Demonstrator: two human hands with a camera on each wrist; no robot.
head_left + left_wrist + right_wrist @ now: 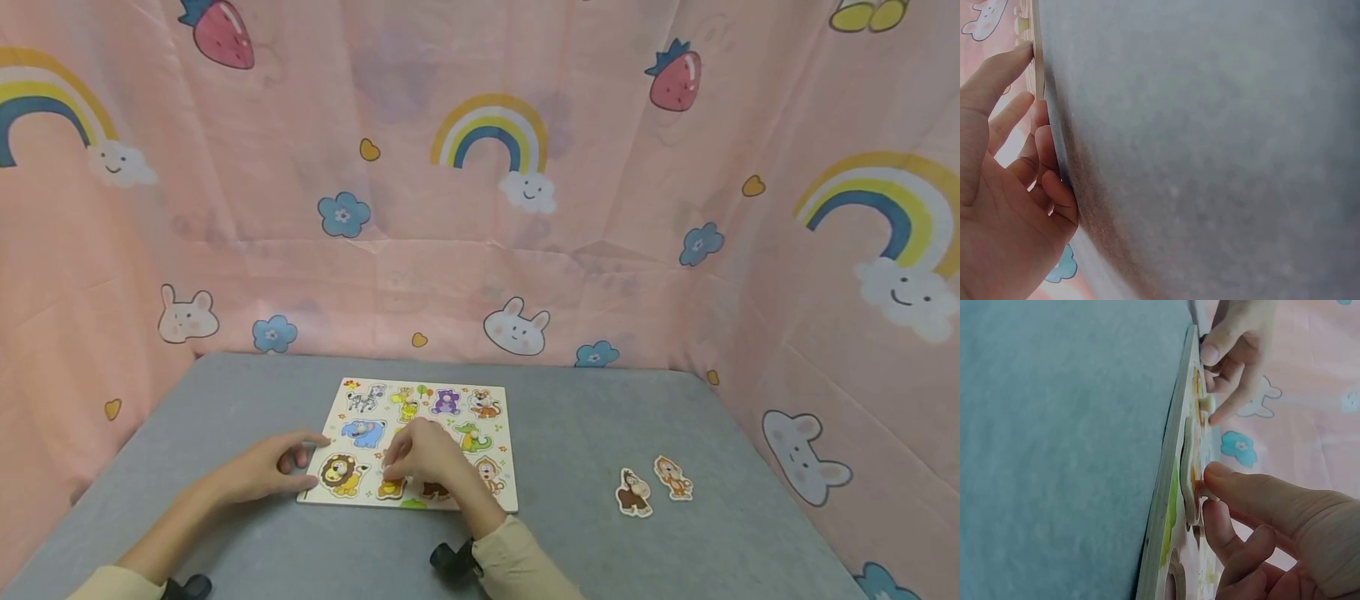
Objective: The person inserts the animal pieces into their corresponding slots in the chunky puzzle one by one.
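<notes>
A white wooden puzzle board [382,493] with animal pictures lies on the table. My right hand [429,454] is over its bottom row, pinching the small knob of a yellow-orange animal puzzle piece [390,489] between thumb and fingertips. In the right wrist view this piece [1190,481] sits slightly raised and tilted above the board's surface; the hand hides its upper part in the head view. My left hand [262,467] touches the board's left edge with thumb and forefinger spread, the other fingers loosely bent. Next to it is the lion piece [342,475].
On the grey table [570,433], right of the board, lie a brown gorilla piece [633,493] and a monkey piece [673,478]. Elephant [363,433], crocodile [472,437] and several other animals show on the board. A pink patterned cloth [600,208] hangs around the table.
</notes>
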